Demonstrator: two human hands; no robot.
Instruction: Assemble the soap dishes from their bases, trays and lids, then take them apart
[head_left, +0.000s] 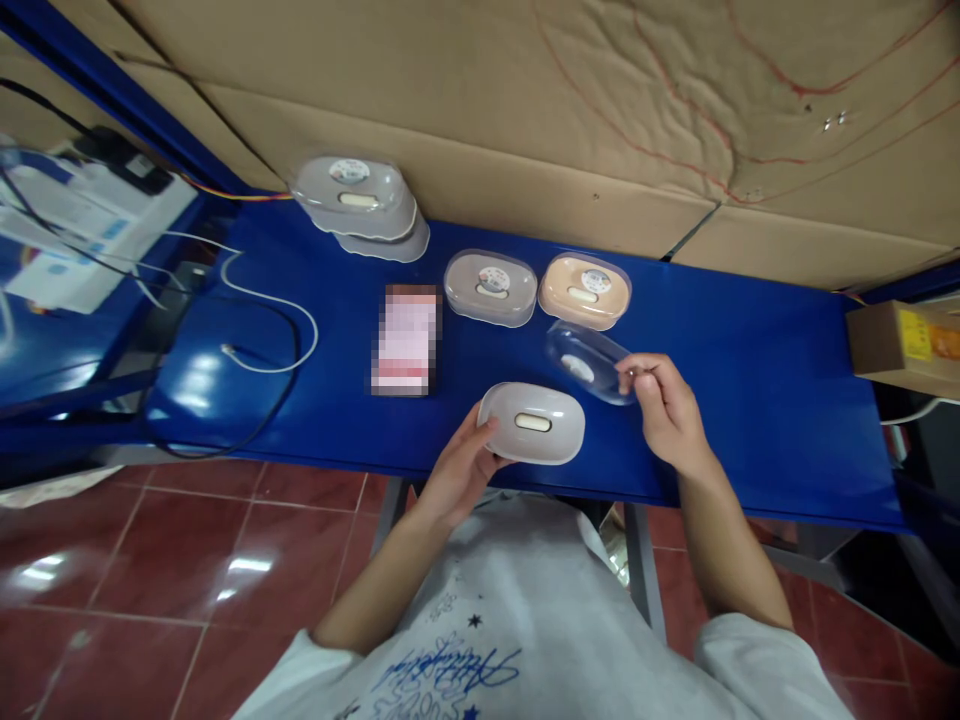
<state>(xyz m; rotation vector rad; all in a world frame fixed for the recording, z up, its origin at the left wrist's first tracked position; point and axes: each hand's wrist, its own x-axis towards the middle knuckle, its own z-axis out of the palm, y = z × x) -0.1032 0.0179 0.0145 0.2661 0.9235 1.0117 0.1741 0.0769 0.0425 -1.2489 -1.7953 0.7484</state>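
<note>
My left hand (463,468) grips the left end of a light grey oval box (559,440), which is uncovered and shows a cream oval piece in its middle. In my right hand (666,408) a clear plastic lid (592,362) is pinched by its right end; a round white label is stuck on it. The lid is tilted, above and to the right of the box and apart from it. Just behind the lid sit a peach box (616,290) and a grey box (459,290), both covered with clear labelled lids.
Grey lidded boxes (382,215) are stacked at the back left, against the cardboard wall (465,120). A phone-like thing with a blurred screen (405,340) lies on the blue table (765,400). Cables (270,370) and a power strip clutter the left; a cardboard box (877,350) stands far right.
</note>
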